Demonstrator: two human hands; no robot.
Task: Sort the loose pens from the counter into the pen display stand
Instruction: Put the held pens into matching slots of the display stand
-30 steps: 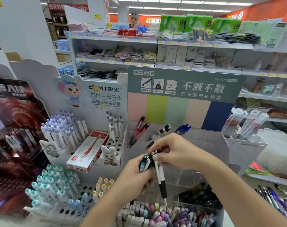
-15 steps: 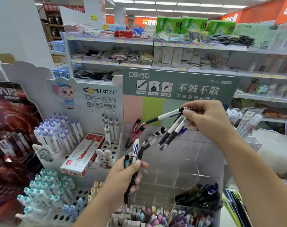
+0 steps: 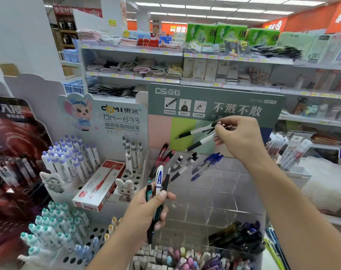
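- Bright, even store light from rows of ceiling strips (image 3: 214, 8); colours read true.
- Shadows faint and soft; none with hard edges.
- Mild glare on the clear stand (image 3: 214, 191), whose walls are hard to trace.
- Wide-angle bend: shelves (image 3: 234, 57) curve, and the frame edges stretch.
- Left edge smeared, dark display (image 3: 14, 172) blurred, possibly by motion.
- Centre fairly sharp; sign (image 3: 214, 106) text legible, far aisle soft.
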